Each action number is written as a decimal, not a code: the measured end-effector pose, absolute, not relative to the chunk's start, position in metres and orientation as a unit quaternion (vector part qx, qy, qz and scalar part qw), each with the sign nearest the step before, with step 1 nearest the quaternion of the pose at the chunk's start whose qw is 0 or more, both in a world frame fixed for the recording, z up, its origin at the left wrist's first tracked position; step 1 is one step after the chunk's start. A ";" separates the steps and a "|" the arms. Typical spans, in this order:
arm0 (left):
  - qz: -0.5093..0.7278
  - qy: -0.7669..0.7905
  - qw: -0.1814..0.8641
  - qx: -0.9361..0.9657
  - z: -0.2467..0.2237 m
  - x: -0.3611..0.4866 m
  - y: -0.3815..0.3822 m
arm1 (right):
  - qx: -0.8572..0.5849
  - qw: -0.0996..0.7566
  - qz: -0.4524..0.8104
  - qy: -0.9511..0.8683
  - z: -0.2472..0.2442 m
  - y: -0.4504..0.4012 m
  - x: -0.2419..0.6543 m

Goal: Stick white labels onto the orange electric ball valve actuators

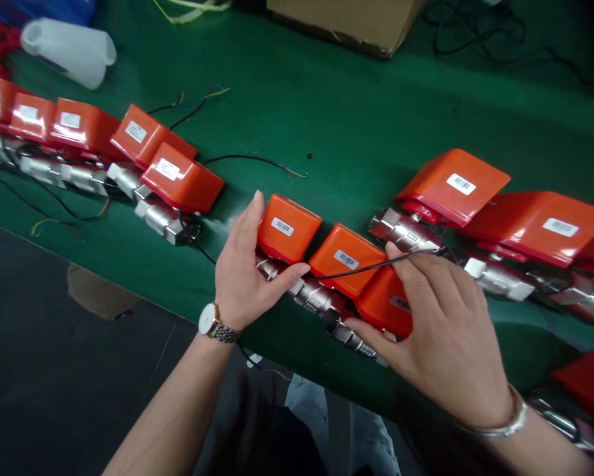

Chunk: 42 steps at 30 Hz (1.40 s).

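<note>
Three motorized valves with orange housings and metal bodies stand side by side between my hands. My left hand [250, 268] is against the left valve [289, 228], its fingers straight along the housing's left side and its thumb over the metal body. The middle valve [347, 258] sits between the other two, untouched. My right hand [440, 324] curves round the right valve [386, 301], thumb in front by the metal pipe end and fingers behind, hiding part of the housing. A black cable [366, 268] runs across the front of the valves to my right fingers.
More orange valves [180, 175] line the green table [297, 119] at the left, some with loose wire ends. Others [458, 188] stand at the right. A cardboard box [346, 23], a white plastic container [69, 49] and black cables [475, 33] lie at the back.
</note>
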<state>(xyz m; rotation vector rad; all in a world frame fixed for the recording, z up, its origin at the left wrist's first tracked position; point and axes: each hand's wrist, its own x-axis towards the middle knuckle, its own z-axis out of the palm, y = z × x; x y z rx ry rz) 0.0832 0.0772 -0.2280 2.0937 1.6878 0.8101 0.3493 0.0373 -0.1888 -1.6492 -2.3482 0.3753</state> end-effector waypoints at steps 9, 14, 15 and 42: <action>0.281 0.608 0.172 0.722 -0.229 0.081 0.076 | -0.559 0.087 0.135 -0.814 -0.182 0.056 0.313; 0.285 0.614 0.179 0.713 -0.230 0.081 0.076 | -0.581 0.029 0.096 -0.808 -0.186 0.065 0.307; 0.286 0.614 0.180 0.713 -0.231 0.080 0.076 | -0.584 0.022 0.089 -0.807 -0.186 0.066 0.306; 0.289 0.625 0.186 0.701 -0.231 0.082 0.075 | -0.545 0.159 0.078 -0.819 -0.192 0.062 0.317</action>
